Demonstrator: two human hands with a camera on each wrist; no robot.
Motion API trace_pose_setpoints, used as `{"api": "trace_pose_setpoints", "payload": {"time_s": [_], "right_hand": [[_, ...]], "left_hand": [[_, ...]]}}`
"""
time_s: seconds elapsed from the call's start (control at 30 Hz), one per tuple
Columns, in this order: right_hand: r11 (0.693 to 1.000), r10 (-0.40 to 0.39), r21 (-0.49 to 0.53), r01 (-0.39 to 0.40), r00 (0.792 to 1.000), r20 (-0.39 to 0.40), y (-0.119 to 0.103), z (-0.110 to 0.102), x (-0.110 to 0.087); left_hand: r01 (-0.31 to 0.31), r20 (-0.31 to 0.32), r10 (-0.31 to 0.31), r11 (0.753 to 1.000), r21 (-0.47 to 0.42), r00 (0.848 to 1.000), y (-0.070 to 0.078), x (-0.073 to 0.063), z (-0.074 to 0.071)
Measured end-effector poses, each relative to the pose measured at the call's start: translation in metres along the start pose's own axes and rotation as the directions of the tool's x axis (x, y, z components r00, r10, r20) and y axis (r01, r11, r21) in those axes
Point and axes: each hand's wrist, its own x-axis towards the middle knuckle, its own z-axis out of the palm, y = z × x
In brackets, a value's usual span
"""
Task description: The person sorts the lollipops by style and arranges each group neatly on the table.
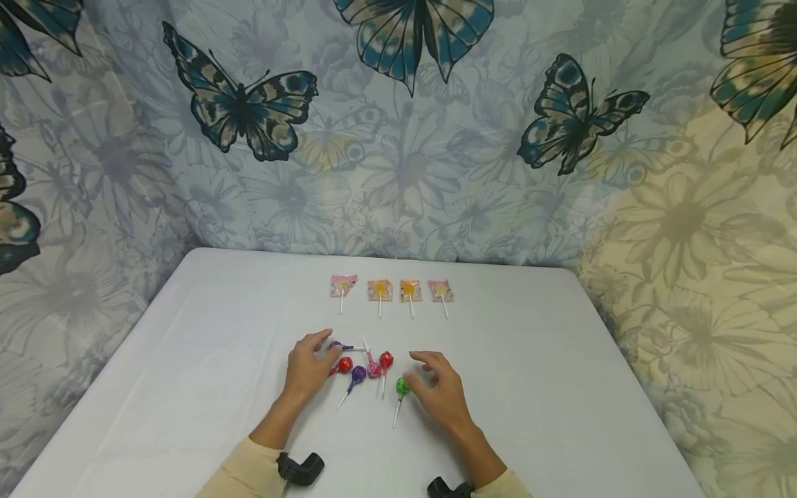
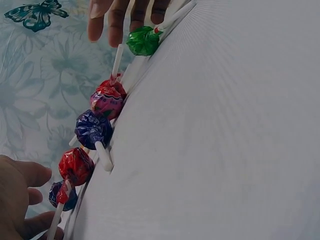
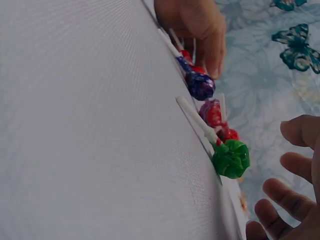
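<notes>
My left hand (image 1: 306, 368) is at the left of a loose group of wrapped lollipops, its fingers spread around a purple lollipop (image 1: 337, 345) lying sideways. Close to that hand's thumb is a red lollipop (image 1: 345, 364), and beside it a second purple lollipop (image 1: 358, 375). A pink lollipop (image 1: 373, 370), stick pointing away, lies against another red one (image 1: 386, 360). On the right, my right hand (image 1: 441, 391) hovers with parted fingers beside a green lollipop (image 3: 231, 159). In the right wrist view those fingers (image 3: 290, 197) hold nothing.
Farther back on the white table (image 1: 529, 346), several flat lollipops in clear packets stand in a row, from a pink-edged one (image 1: 344, 285) to another (image 1: 441, 290). Butterfly-patterned wall covering (image 1: 411, 173) rises behind the table's far edge.
</notes>
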Motion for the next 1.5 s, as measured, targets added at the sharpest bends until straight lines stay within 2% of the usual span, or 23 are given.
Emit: {"api": "trace_pose_setpoints", "payload": {"time_s": [0.27, 0.93, 1.17, 1.5], "right_hand": [[0.999, 0.018, -0.031, -0.017, 0.999, 0.049, 0.006, 0.005, -0.002], [0.998, 0.007, -0.065, -0.003, 0.997, 0.074, 0.008, 0.005, -0.003], [0.996, 0.034, -0.081, -0.027, 0.995, 0.093, 0.011, 0.006, -0.005], [0.996, 0.017, -0.092, -0.009, 0.995, 0.094, 0.009, 0.006, -0.004]], "left_hand": [[-0.022, -0.03, 0.024, 0.998, 0.065, 0.999, 0.0, 0.0, 0.005], [-0.028, -0.022, 0.03, 0.996, 0.085, 0.999, 0.001, 0.005, 0.005], [0.015, -0.019, -0.013, 0.997, 0.074, 1.0, 0.001, 0.005, 0.006], [0.075, -0.051, -0.071, 0.993, 0.088, 0.996, 0.006, 0.007, 0.009]]}}
